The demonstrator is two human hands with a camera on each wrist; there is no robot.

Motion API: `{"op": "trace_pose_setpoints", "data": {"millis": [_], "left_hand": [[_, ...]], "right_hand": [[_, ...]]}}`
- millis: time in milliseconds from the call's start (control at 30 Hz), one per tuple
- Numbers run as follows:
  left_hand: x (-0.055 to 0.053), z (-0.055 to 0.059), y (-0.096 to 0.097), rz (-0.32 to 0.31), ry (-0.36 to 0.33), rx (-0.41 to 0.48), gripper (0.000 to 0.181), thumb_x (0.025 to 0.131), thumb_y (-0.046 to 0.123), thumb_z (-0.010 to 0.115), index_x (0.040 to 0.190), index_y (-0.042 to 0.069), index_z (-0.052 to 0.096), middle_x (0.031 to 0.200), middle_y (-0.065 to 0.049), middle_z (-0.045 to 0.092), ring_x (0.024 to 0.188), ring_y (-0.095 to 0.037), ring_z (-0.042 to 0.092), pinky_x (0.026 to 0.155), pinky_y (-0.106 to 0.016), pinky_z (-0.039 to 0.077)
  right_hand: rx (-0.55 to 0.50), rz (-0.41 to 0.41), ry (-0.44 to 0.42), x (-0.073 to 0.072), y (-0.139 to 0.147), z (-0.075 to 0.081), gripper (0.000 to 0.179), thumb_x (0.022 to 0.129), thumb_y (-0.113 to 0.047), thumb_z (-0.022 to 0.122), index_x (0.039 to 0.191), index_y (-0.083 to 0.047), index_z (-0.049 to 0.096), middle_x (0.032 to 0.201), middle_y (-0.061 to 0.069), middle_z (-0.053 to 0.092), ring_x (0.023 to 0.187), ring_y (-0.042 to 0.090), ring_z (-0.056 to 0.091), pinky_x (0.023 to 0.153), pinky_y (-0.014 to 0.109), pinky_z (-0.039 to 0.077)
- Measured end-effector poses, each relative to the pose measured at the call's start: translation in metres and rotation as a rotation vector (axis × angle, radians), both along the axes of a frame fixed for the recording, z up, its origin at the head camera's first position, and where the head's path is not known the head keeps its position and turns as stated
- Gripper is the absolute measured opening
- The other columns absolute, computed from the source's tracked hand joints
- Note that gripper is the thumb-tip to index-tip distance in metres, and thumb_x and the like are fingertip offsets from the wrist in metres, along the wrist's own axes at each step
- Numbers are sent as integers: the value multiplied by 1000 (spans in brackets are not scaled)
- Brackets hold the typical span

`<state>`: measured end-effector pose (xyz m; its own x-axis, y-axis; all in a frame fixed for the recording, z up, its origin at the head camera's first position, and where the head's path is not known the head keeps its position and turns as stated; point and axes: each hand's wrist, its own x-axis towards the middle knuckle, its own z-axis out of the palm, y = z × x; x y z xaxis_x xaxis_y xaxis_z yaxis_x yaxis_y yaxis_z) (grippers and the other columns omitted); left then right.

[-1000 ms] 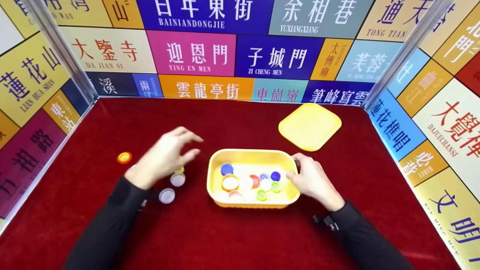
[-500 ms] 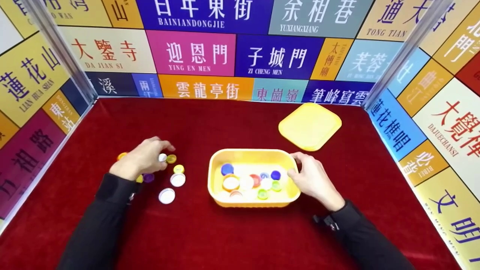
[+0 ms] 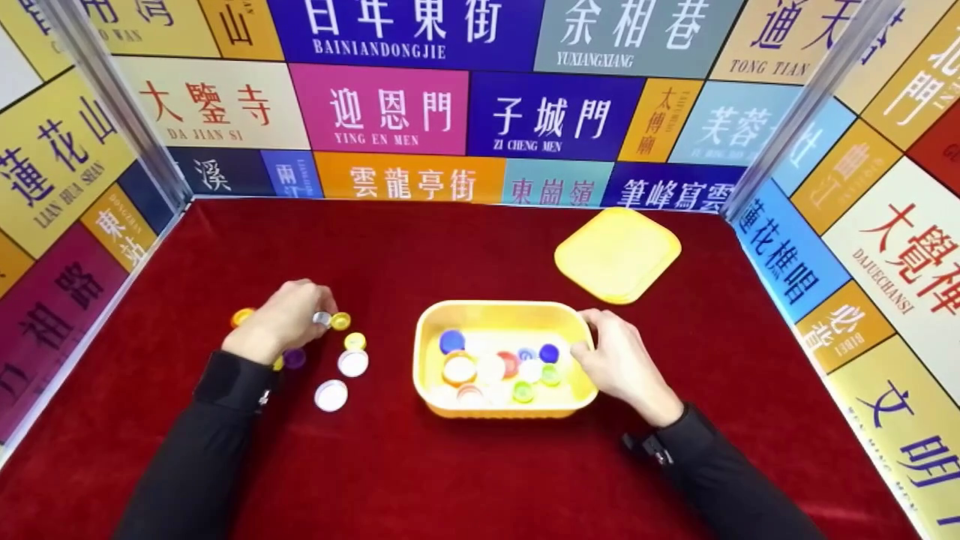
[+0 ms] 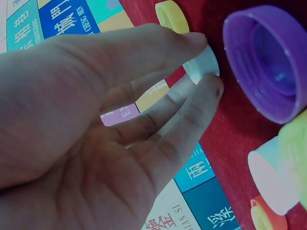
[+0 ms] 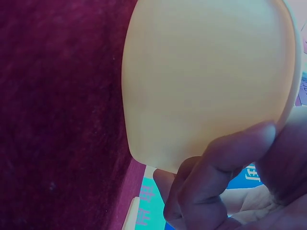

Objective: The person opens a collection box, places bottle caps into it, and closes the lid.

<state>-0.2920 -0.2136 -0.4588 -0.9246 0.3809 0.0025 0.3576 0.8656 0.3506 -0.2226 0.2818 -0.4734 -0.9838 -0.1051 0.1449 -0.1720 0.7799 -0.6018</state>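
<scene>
My left hand (image 3: pixel 281 321) is low over the loose bottle caps and pinches a small white bottle cap (image 4: pixel 204 66) between thumb and fingertip. Right beside that cap lies a yellow cap (image 3: pixel 340 321), with a purple cap (image 4: pixel 266 62) on the other side of the hand. A second yellow cap (image 3: pixel 355 341) and two white caps (image 3: pixel 352 364) lie nearer the box. My right hand (image 3: pixel 626 360) grips the right rim of a yellow plastic box (image 3: pixel 499 412), whose outer wall fills much of the right wrist view. Several coloured caps, among them a blue cap (image 3: pixel 451 342), lie inside.
A yellow lid (image 3: pixel 619 255) lies flat behind the box, to the right. An orange cap (image 3: pixel 241 317) shows partly behind the left hand. Printed panels (image 3: pixel 390 109) enclose the red cloth table (image 3: pixel 480 480) at the back and sides.
From near the box, my left hand has moved left and down to the loose caps, and its fingers have closed on the white one. The right hand stays on the box rim.
</scene>
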Motion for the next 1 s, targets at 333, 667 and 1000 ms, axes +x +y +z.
{"op": "trace_pose_setpoints", "data": {"millis": [333,667,1000], "left_hand": [[7,10,5,9,81,42,18,96,-2,84,114,-5,82,111,-28,76,105,-46,72,100,-61,65],[30,26,60,-159,301,242,20,99,1,85,119,2,84,110,-21,75,97,-37,76,93,-50,71],[56,24,112,-377,365,253,18,101,6,89,118,2,83,108,-15,73,93,-28,75,85,-40,71]], "right_hand": [[3,-2,-7,1,0,-1,46,99,-3,69,144,3,75,135,26,78,124,40,74,110,56,58],[-13,-5,-6,2,0,-2,45,100,-4,71,144,4,74,136,26,78,123,39,74,108,54,58],[-4,-7,17,0,-1,-3,44,99,-3,71,142,3,76,133,25,79,123,39,74,108,55,59]]}}
